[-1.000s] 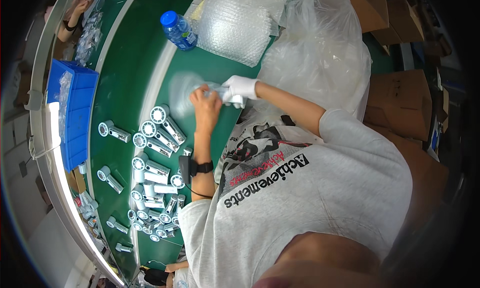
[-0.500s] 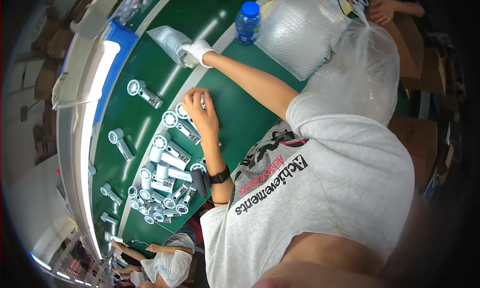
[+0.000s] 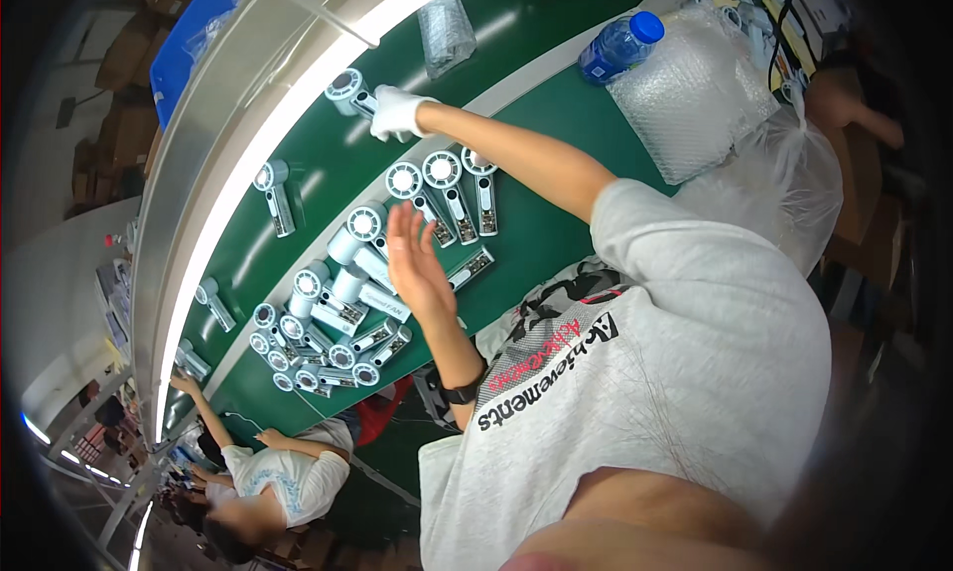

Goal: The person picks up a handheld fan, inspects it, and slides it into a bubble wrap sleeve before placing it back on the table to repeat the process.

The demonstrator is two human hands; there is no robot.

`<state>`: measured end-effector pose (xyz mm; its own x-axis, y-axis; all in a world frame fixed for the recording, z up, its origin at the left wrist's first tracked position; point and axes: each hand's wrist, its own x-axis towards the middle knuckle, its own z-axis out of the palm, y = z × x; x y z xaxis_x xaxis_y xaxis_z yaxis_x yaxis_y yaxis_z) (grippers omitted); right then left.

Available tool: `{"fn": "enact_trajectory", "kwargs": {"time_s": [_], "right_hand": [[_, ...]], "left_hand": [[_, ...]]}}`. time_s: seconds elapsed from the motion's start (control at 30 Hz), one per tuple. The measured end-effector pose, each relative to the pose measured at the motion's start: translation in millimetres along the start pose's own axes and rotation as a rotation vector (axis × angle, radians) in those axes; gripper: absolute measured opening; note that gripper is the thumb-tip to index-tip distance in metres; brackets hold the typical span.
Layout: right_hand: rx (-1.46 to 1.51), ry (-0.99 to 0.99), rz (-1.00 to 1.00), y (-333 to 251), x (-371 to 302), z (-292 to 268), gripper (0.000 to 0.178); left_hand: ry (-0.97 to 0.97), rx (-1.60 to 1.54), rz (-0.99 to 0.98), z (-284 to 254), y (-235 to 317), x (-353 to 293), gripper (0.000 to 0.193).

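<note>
My right hand point(image 3: 399, 114), in a white glove, is closed on the handle of a pale blue handheld fan point(image 3: 345, 84) over the green conveyor belt. Its round head sticks out past the fingers. My left hand point(image 3: 421, 261) is bare, with fingers stretched and nothing in it. It hovers over the near strip, beside a row of handheld fans point(image 3: 443, 172) whose handles show open compartments. Below and left of it lies a pile of similar fans point(image 3: 310, 285), partly overlapping. A bubble-wrap pouch point(image 3: 447, 33) lies on the belt beyond my right hand.
More fans point(image 3: 273, 189) lie along the belt. A blue-capped bottle point(image 3: 620, 50) stands near flat bubble wrap point(image 3: 690, 94) and a clear plastic bag point(image 3: 764, 189). A lit rail point(image 3: 233, 199) borders the belt's far side. Another person point(image 3: 283, 472) works at lower left; another arm shows upper right.
My right hand has let go of the bubble-wrap pouch, now on the belt, and taken hold of a fan. My left hand has lifted off the fans, fingers straightened. The view has turned.
</note>
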<state>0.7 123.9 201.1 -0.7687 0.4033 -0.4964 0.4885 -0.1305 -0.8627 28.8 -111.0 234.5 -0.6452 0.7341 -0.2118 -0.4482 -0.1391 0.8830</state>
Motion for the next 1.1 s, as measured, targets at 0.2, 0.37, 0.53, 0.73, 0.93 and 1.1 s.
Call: {"fn": "enact_trajectory", "kwargs": {"time_s": [0.2,0.37,0.53,0.73,0.93,1.1], "right_hand": [[-0.247,0.303,-0.675,35.2,-157.7,74.8,0.033],[0.142,0.385,-0.613,26.3,-170.3,74.7,0.031],[0.224,-0.138,-0.492,24.6,-155.6,41.2,0.033],[0.025,-0.100,-0.446,18.7,-156.5,43.1,0.033],[0.108,-0.185,-0.499,9.2,-170.4,42.9,0.026],[0.345,-0.139,-0.460,10.1,-170.0,41.3,0.025]], "left_hand": [[0.078,-0.335,-0.120,6.9,-0.6,3.7,0.058],[-0.202,-0.410,-0.387,-4.2,-27.0,-25.4,0.063],[-0.212,-0.499,-0.523,13.7,-22.0,-21.2,0.063],[-0.296,-0.393,-0.505,19.5,-13.3,-21.7,0.060],[-0.268,-0.438,-0.589,19.6,-5.3,-23.8,0.062],[-0.326,-0.373,-0.520,19.4,-5.2,-23.4,0.064]]}}
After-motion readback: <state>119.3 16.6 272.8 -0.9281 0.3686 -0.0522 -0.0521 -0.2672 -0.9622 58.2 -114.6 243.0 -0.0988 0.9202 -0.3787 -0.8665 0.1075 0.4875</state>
